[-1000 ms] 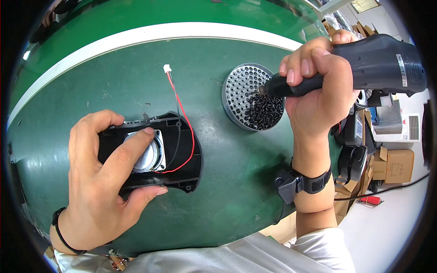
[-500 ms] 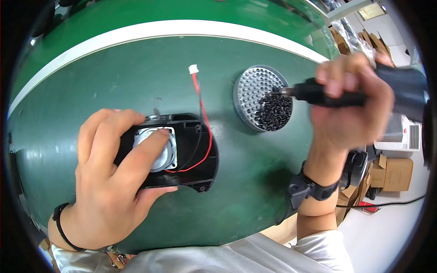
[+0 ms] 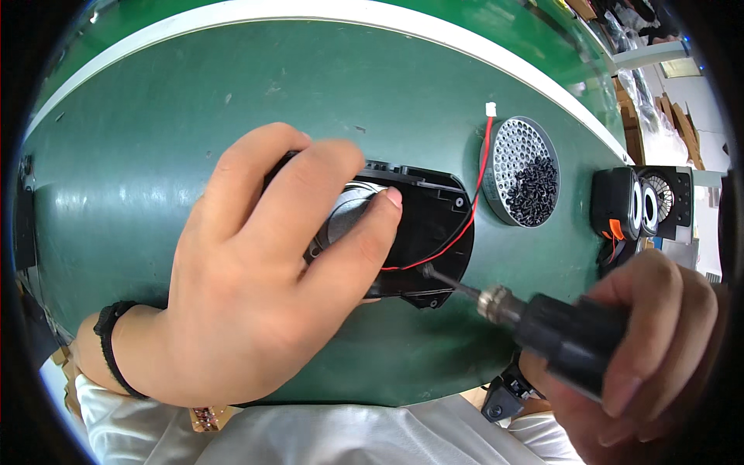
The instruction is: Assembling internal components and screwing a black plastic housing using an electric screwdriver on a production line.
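My left hand is wrapped over a black plastic housing, thumb and fingers gripping it against the table. Under the fingers, a round silver speaker sits in the housing, partly hidden. A red and black wire runs out from it to a white connector. In my right hand is a black electric screwdriver. Its thin bit slants over the housing's near right part, with what looks like a small dark screw at the tip. Whether the screw touches the housing I cannot tell.
Right of the housing stands a round grey dish with a perforated plate and many black screws. Black units with round white rings are at the right. A white strip borders the green table's far side.
My right hand has brought the screwdriver from the screw dish toward me and over the housing. My left hand and the housing appear farther right in view, which has also shifted.
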The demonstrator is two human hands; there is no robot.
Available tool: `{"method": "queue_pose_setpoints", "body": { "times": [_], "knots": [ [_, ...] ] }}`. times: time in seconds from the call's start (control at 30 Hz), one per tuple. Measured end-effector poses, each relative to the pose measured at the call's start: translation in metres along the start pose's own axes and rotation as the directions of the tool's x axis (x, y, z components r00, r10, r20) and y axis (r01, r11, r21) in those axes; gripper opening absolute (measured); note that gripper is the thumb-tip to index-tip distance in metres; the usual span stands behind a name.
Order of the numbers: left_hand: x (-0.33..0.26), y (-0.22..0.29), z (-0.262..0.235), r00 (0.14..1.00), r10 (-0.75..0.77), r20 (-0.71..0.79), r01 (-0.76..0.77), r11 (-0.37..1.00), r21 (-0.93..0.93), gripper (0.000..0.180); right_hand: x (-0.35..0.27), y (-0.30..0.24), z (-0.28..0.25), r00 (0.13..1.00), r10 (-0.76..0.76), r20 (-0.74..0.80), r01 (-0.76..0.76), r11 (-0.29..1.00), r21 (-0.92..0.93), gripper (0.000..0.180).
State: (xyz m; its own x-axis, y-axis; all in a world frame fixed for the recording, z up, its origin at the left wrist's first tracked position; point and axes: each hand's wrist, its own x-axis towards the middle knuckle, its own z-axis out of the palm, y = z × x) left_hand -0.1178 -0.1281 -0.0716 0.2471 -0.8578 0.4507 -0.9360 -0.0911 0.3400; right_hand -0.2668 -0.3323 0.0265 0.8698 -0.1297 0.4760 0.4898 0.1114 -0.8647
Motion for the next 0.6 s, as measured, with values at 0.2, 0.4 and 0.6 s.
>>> {"method": "queue_pose_setpoints", "body": {
  "times": [0.2,0.4,0.6],
  "knots": [
    [0.0,-0.002,0.004,0.999,0.024,-0.027,-0.024,1.0,0.004,0.071,-0.006,-0.002,0.007,0.994,0.106,-0.028,-0.108,0.991,-0.079,0.018],
    [-0.001,-0.002,0.001,0.994,0.067,-0.083,-0.063,0.996,0.056,0.067,-0.069,-0.048,-0.015,0.977,0.205,-0.055,-0.211,0.968,-0.137,0.016],
    [0.016,0.008,-0.011,0.995,-0.033,0.095,0.033,0.999,0.004,0.067,-0.003,0.041,0.028,0.95,0.292,-0.111,-0.31,0.926,-0.217,0.016]
  ]
}}
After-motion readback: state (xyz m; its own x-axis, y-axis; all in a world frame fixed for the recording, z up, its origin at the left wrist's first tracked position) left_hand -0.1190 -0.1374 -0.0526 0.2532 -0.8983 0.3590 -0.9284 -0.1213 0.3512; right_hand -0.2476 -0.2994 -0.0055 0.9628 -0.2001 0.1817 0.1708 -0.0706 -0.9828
